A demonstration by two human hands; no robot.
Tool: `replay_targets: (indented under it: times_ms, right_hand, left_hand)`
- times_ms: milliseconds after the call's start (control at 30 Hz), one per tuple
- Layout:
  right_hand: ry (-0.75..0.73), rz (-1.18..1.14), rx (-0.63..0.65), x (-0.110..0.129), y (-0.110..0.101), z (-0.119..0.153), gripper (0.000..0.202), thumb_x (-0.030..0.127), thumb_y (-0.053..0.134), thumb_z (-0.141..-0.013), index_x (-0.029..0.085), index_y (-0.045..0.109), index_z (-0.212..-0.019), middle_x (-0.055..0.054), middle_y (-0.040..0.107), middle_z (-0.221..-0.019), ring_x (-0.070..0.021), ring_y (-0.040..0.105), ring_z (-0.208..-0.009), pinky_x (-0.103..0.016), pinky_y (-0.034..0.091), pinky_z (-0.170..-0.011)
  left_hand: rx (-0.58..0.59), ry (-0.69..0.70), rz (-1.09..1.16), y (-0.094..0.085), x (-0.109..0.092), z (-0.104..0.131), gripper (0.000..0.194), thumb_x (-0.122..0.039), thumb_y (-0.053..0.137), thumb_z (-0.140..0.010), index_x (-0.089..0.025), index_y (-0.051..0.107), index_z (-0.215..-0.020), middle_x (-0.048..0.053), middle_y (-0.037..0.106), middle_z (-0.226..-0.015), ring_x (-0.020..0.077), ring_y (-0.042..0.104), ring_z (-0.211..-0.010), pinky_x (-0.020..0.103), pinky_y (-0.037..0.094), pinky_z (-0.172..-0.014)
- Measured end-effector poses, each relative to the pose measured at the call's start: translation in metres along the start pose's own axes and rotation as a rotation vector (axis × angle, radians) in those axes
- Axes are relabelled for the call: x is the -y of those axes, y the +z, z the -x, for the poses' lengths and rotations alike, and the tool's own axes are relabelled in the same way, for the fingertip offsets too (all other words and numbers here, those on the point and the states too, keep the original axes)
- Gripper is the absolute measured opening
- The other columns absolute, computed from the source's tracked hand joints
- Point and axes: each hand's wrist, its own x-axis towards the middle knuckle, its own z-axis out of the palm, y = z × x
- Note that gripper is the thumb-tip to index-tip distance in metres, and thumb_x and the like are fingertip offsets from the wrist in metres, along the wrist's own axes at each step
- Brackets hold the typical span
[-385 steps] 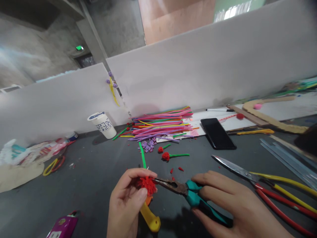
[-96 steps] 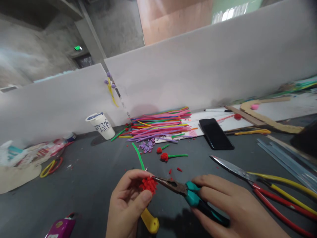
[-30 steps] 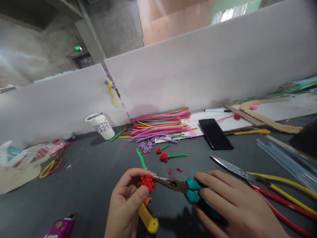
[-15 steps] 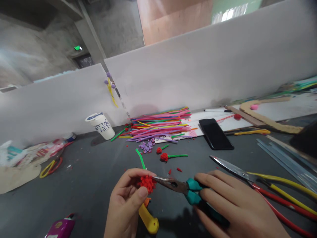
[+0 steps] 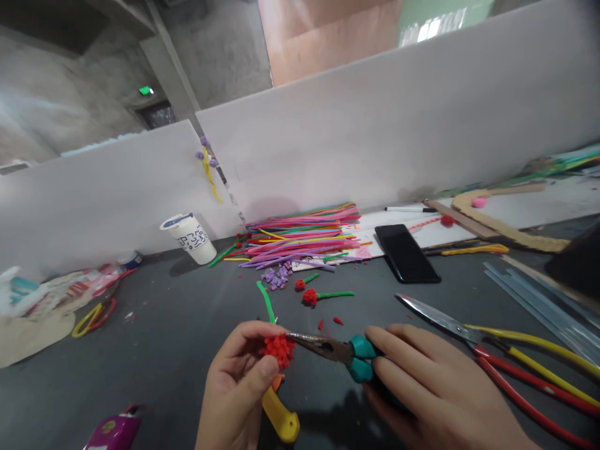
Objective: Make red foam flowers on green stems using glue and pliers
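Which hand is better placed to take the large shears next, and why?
Probably the right hand: it lies nearer the large shears, though it holds the pliers. The left hand, farther off, holds the red pompom.

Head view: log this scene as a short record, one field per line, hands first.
Left hand: pinching a red tufted ball between thumb and fingers
Right hand: gripping teal-handled pliers
Plier tips: at the ball's upper right edge; whether they grip it cannot be told
Beyond the hands: two green-stemmed red pieces, loose lilac bits, a bundle of coloured fuzzy sticks
Right side: black phone, large shears with yellow and red handles
Left side: white cup with dark lettering
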Motion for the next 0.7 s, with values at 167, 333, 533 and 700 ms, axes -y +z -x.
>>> replay_targets:
  times_ms: [167, 333, 533, 700]
  right_hand:
    - [-0.036, 0.067, -0.017, -0.004, 0.005, 0.004, 0.024, 0.012, 0.046, -0.092, 0.021, 0.060, -0.074, -0.004, 0.073, -0.092, -0.0211, 0.057, -0.077, -0.034, 0.043, -0.065]
    - [-0.013, 0.046, -0.053, -0.004, 0.001, 0.003, 0.021, 0.015, 0.050, -0.092, 0.021, 0.062, -0.076, -0.003, 0.074, -0.093, -0.0218, 0.059, -0.082, -0.035, 0.047, -0.073]
    - [0.163, -0.175, -0.025, -0.004, -0.008, -0.007, 0.014, 0.017, 0.056, -0.083, 0.023, 0.065, -0.074, -0.003, 0.073, -0.094, -0.0160, 0.065, -0.081, -0.027, 0.052, -0.075]
    - [0.190, -0.256, 0.022, -0.002, -0.009, -0.011, 0.014, 0.015, 0.057, -0.077, 0.024, 0.066, -0.071, -0.001, 0.072, -0.087, -0.0136, 0.067, -0.078, -0.023, 0.054, -0.072]
  left_hand:
    - [0.012, -0.014, 0.028, 0.001, -0.001, 0.001, 0.032, -0.037, 0.090, -0.056, -0.019, 0.078, -0.080, 0.005, 0.073, -0.078, 0.0147, 0.063, -0.064, 0.021, 0.054, -0.056]
    - [0.004, -0.003, 0.045, 0.003, -0.001, -0.001, 0.033, -0.035, 0.090, -0.057, -0.019, 0.078, -0.084, 0.006, 0.074, -0.081, 0.0149, 0.064, -0.066, 0.019, 0.052, -0.054]
    - [-0.006, 0.031, 0.068, 0.004, -0.003, -0.002, 0.032, -0.030, 0.089, -0.059, -0.019, 0.079, -0.087, 0.009, 0.077, -0.089, 0.0189, 0.069, -0.074, 0.027, 0.057, -0.069]
    - [-0.004, 0.012, 0.073, 0.004, -0.004, -0.001, 0.033, -0.030, 0.090, -0.058, -0.020, 0.079, -0.087, 0.008, 0.077, -0.092, 0.0180, 0.069, -0.070, 0.023, 0.056, -0.060]
